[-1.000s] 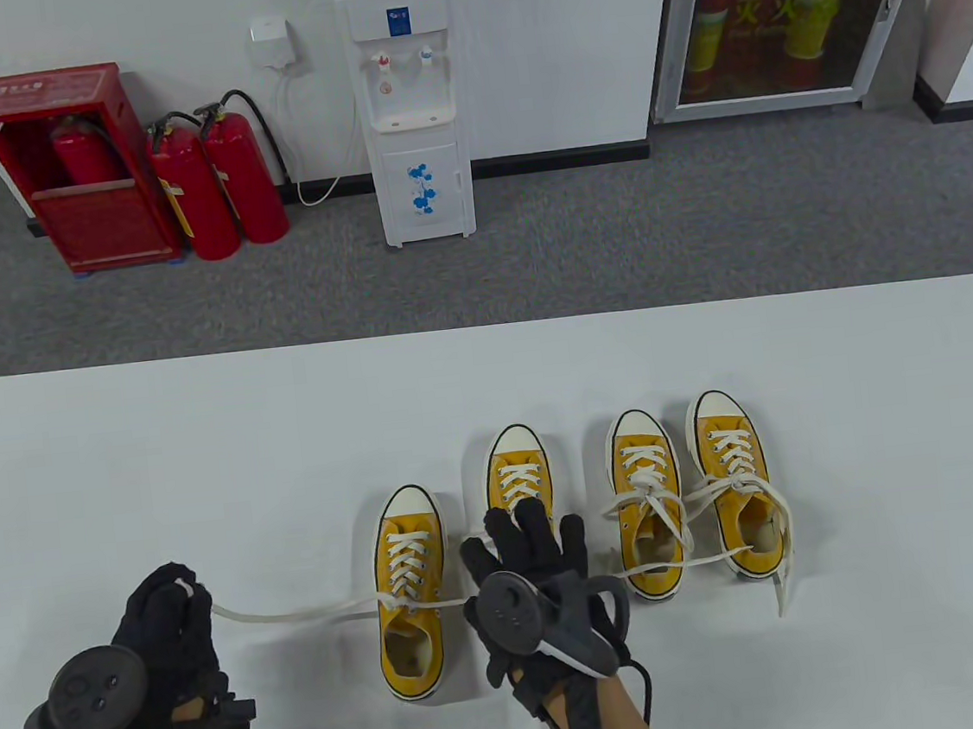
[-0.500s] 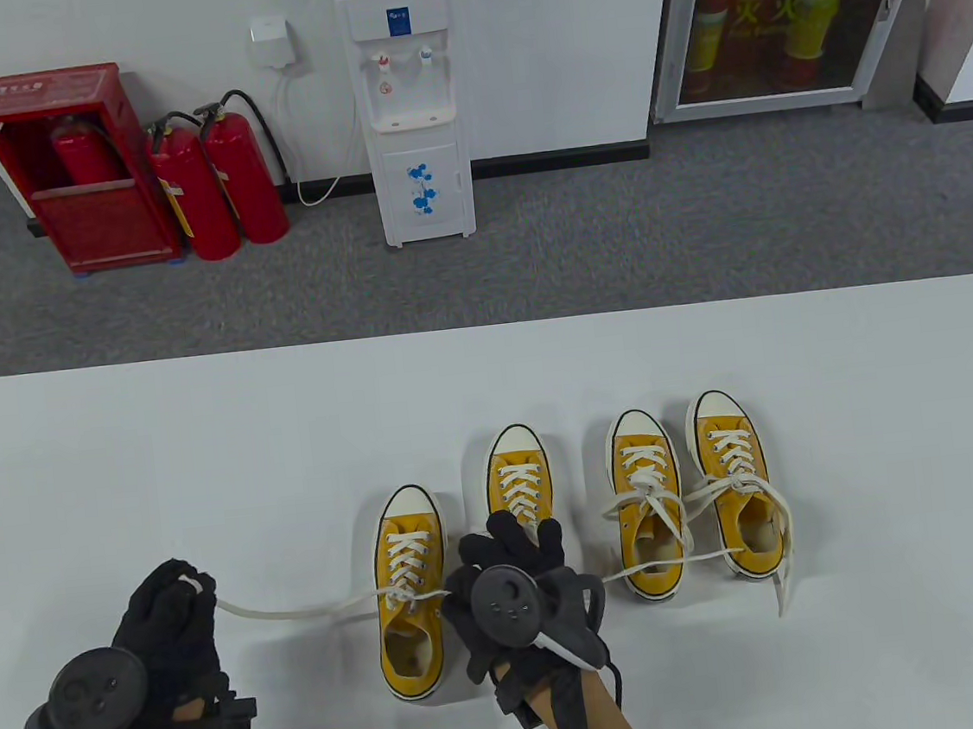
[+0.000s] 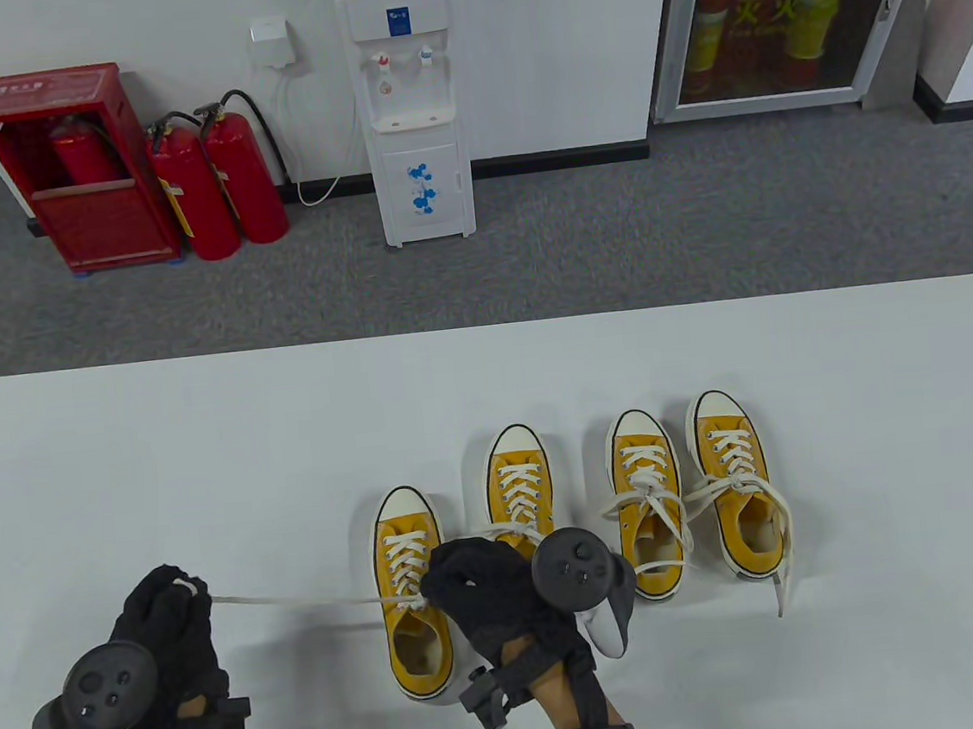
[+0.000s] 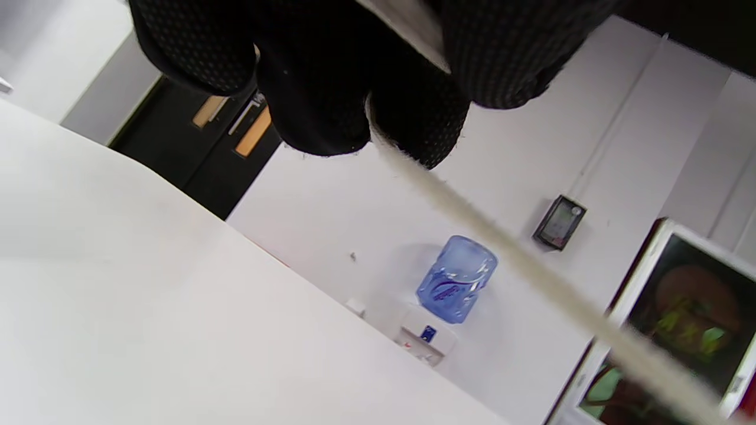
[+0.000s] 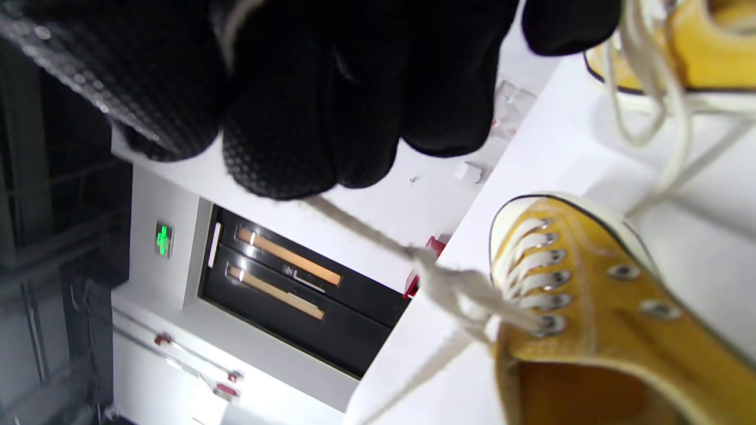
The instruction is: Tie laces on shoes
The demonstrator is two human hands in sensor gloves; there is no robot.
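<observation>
Leftmost yellow shoe (image 3: 414, 598), on the surface (image 3: 202, 464): its lace (image 3: 303, 599) is gripped left of it by the left hand (image 3: 167, 628) and beside its tongue by the right hand (image 3: 484, 586); even, opposed tension is advised so the first knot seats flat.

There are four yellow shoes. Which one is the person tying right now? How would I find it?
Look at the white table and its row of four yellow shoes. Go to the leftmost shoe, nearest the front edge. Only its lace is pulled straight sideways, gripped by the left hand, while the right hand holds the other end by its knot.
</observation>
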